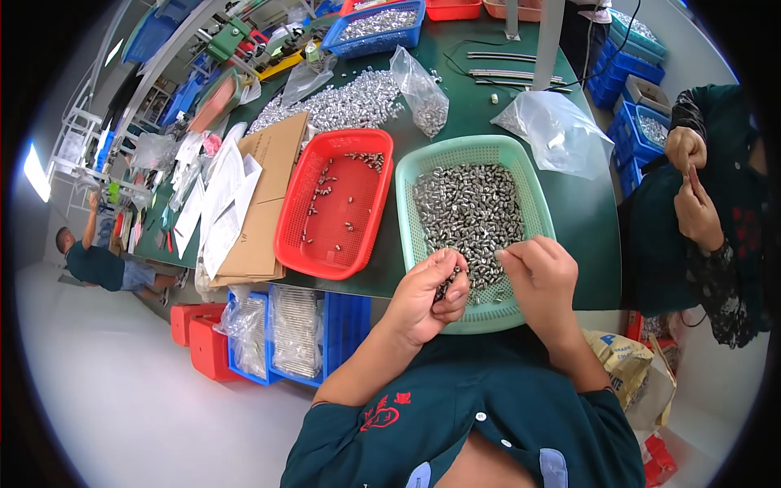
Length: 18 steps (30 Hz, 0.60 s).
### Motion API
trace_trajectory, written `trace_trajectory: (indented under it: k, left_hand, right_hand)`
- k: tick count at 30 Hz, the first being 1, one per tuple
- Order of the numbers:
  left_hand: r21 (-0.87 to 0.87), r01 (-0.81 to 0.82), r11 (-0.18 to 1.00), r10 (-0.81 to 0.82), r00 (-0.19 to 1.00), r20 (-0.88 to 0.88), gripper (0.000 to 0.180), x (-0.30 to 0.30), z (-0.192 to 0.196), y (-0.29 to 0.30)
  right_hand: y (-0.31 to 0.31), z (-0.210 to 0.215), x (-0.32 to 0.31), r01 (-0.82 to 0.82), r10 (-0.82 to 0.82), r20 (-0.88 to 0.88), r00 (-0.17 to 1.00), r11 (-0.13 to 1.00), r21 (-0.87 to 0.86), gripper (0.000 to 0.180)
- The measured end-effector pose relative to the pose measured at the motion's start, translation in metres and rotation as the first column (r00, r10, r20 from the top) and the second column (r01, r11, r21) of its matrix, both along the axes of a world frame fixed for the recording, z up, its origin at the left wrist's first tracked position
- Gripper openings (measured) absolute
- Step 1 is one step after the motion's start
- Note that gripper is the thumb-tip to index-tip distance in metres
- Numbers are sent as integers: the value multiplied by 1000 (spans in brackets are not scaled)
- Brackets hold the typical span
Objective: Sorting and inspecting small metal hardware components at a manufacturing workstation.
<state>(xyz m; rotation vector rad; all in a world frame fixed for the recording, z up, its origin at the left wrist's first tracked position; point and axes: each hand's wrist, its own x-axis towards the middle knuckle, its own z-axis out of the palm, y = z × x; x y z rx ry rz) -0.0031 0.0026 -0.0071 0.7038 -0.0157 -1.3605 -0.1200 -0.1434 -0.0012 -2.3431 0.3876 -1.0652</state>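
Observation:
A pale green plastic basket (538, 203) stands right in front of me, heaped with small shiny metal cylindrical parts (468, 207). Over its near left edge, my left hand (431, 297) is curled palm up around a handful of the same metal parts, some showing between thumb and fingers. My right hand (541, 276) hangs above the basket's near right side, thumb and fingertips pinched together; whatever they hold, if anything, is too small to make out. To the left, a red plastic basket (325, 256) contains scattered metal parts, mostly toward its far end.
Flattened cardboard (264, 183) and papers (224, 215) lie left of the red basket. Beyond are a pile of silvery parts (350, 102), clear plastic bags (557, 134) and a blue bin (378, 37). A co-worker's hands (694, 183) are at the right; another person (106, 260) stands far left.

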Motion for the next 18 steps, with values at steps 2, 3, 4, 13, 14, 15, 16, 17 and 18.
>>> trace_trajectory:
  k: [2, 3, 4, 13, 14, 15, 16, 17, 18]
  left_hand:
    - [-11, -8, 1000, 8, 1000, -27, 20, 0, -1, 0]
    - [-18, -1, 1000, 0, 999, -40, 20, 0, -1, 0]
    - [-24, 5, 1000, -6, 999, -53, 19, 0, -1, 0]
    - [3, 8, 1000, -8, 1000, 12, 19, -4, 2, -5]
    - [4, 9, 1000, -9, 1000, 12, 19, -4, 3, -5]
    - [10, 1, 1000, -2, 999, 52, 19, -5, 3, -6]
    - [15, -7, 1000, 5, 996, 92, 19, -5, 3, -6]
    - [15, -5, 1000, 4, 996, 93, 19, -6, 4, -7]
    - [7, -13, 1000, 12, 994, 111, 20, -7, 6, -7]
  right_hand:
    - [4, 8, 0, 5, -3, 35, 999, 997, -71, 8]
    - [10, 10, -1, -73, 60, 96, 994, 987, 143, 8]
    - [14, 10, -2, -161, 108, 169, 980, 925, 345, 7]
    - [16, 2, 5, -224, 179, 170, 969, 926, 304, 7]
    - [15, 5, 6, -232, 205, 185, 961, 963, 138, 7]
    - [15, 7, 6, -231, 204, 185, 961, 963, 139, 7]
    - [16, 9, 6, -235, 215, 187, 959, 967, 96, 8]
    - [16, 10, 6, -239, 225, 188, 956, 970, 53, 9]
    - [16, 8, 5, -238, 224, 189, 956, 970, 53, 9]
